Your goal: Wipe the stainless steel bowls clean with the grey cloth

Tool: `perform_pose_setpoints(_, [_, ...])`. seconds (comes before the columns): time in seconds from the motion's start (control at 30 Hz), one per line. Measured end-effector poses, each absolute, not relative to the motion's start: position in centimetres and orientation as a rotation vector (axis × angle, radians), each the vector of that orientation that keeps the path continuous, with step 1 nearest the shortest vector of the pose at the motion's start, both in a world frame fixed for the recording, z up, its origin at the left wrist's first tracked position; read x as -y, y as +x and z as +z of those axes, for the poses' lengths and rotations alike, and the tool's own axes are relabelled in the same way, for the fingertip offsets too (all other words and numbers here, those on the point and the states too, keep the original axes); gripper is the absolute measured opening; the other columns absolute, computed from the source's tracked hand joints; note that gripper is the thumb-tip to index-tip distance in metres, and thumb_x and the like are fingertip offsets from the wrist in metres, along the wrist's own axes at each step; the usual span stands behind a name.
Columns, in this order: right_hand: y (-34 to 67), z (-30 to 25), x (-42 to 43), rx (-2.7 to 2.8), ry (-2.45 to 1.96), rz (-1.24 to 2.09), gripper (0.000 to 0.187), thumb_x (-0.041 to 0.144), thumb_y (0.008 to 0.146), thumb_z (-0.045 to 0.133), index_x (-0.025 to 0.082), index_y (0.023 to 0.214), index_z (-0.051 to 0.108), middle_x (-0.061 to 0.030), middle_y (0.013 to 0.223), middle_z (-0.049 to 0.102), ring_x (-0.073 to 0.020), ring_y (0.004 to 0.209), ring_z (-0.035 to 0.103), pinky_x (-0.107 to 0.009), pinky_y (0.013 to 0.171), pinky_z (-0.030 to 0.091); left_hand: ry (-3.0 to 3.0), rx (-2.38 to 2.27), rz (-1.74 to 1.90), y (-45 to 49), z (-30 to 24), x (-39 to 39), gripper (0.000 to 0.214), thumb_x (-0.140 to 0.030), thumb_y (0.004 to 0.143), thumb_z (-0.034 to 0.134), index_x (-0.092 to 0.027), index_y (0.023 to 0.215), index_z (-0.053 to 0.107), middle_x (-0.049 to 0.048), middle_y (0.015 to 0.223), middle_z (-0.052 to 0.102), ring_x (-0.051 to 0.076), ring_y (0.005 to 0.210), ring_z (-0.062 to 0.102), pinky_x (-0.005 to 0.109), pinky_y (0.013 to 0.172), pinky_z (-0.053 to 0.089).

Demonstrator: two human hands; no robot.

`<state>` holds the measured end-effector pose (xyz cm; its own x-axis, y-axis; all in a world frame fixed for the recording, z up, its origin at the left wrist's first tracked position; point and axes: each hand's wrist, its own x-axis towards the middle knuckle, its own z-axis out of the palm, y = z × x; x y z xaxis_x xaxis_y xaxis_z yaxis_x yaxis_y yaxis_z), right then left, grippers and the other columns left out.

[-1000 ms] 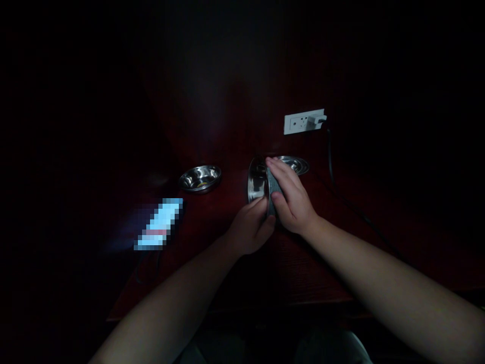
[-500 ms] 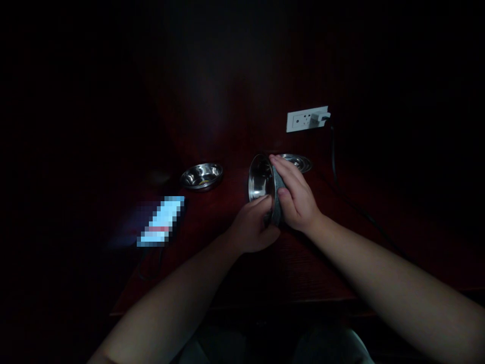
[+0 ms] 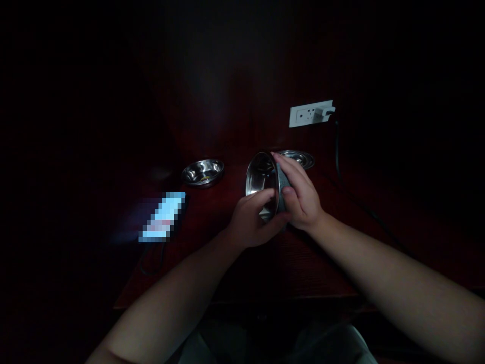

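A shiny steel bowl [image 3: 259, 171] is tipped on its side, its mouth turned toward the left. My left hand [image 3: 248, 221] grips the lower rim, with the thumb inside the bowl and the other fingers underneath, partly hidden. Against the bowl's outer right side, my right hand [image 3: 305, 202] presses a grey cloth [image 3: 282, 196], with its fingers lying along the outside up to the top rim. Behind the right fingers, a round steel dish or lid [image 3: 309, 158] lies on the dark red table [image 3: 299, 270], partly covered from view.
Left of my hands rests another steel bowl [image 3: 194, 176], possibly stacked. A lit phone [image 3: 163, 217], blurred out, lies nearer on the left with a cable by it. A white wall socket [image 3: 303, 116] holds a plug with a black cord [image 3: 338, 156]. The surroundings are very dark.
The bowl has turned slightly, showing more of its inside. My left thumb and fingers have shifted a little to the right along the rim. The right hand still presses the cloth on.
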<state>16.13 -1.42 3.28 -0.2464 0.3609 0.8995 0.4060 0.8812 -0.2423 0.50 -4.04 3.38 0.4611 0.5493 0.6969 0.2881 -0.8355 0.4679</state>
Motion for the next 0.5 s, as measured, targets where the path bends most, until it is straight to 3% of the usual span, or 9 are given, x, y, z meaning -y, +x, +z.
perform_pose_setpoints(0.2, [16.01, 3.34, 1.53, 1.895, -0.565, -0.056, 0.055, 0.046, 0.091, 0.032, 0.022, 0.140, 0.035, -0.0080, 0.141, 0.042, -0.0284, 0.130, 0.037, -0.052, 0.107, 0.031, 2.224, -0.693, 1.310, 0.98, 3.18, 4.15, 0.033, -0.040, 0.081, 0.055, -0.014, 0.102, 0.054, 0.0021, 0.078, 0.060, 0.011, 0.064, 0.052, 0.026, 0.060, 0.043])
perform_pose_setpoints(0.5, [16.06, 3.35, 1.44, 1.921, -0.577, -0.072, 0.056, 0.048, 0.090, 0.034, 0.023, 0.140, 0.035, -0.0074, 0.142, 0.041, -0.0294, 0.131, 0.036, -0.054, 0.107, 0.030, 2.232, -0.621, 1.343, 1.32, 2.92, 4.07, 0.026, -0.037, 0.088, 0.045, -0.015, 0.094, 0.057, 0.0087, 0.094, 0.058, 0.018, 0.090, 0.054, 0.034, 0.081, 0.046])
